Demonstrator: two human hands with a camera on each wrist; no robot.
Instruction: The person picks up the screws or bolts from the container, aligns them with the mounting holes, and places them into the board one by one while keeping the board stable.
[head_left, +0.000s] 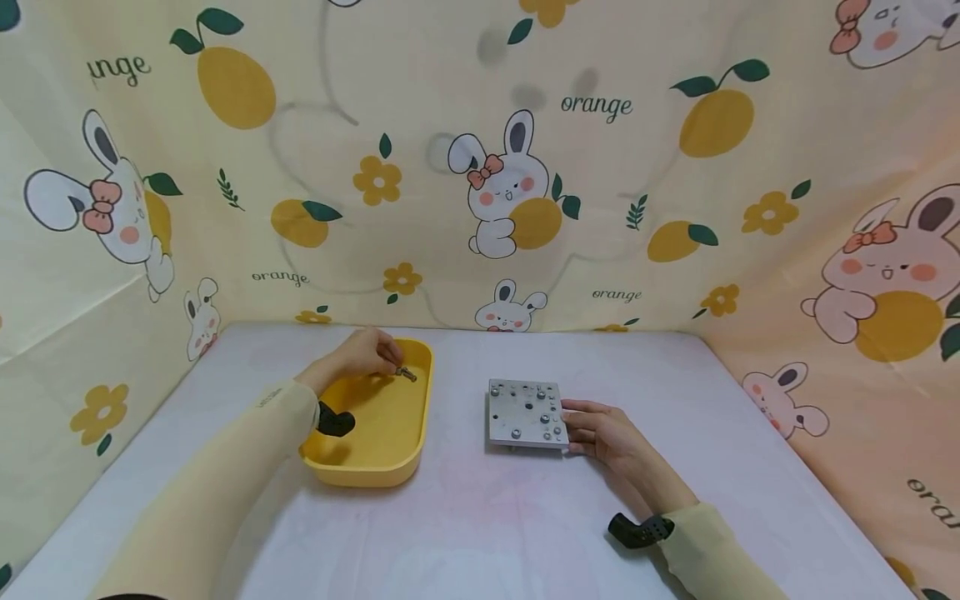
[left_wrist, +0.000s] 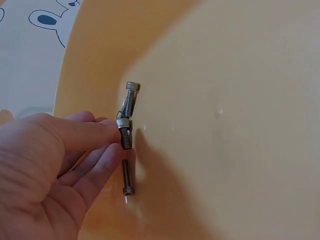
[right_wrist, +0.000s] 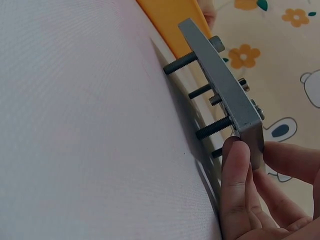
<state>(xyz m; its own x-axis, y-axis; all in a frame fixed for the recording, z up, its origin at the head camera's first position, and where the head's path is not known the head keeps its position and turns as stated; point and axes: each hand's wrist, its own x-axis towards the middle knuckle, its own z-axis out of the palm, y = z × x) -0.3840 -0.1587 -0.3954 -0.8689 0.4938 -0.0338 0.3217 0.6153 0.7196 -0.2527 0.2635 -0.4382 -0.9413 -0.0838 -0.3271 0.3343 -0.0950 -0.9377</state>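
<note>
Over the far end of a yellow tray (head_left: 369, 477), my left hand (head_left: 366, 354) pinches a socket-head screw (left_wrist: 125, 135) at its fingertips. Lined up with it are a second socket-head screw (left_wrist: 131, 95) above and a darker, thinner one (left_wrist: 127, 177) below, against the tray's inside. To the right, my right hand (head_left: 603, 433) grips a square grey metal plate (head_left: 517, 421) by its right edge, thumb on one face and fingers on the other. Several screws pass through the plate; their threaded ends (right_wrist: 212, 129) stick out underneath, close over the table.
The white table (head_left: 480, 525) runs between the tray and the plate. A backdrop (head_left: 420, 125) printed with rabbits and oranges stands behind and at both sides. Each wrist wears a black camera band (head_left: 640, 531).
</note>
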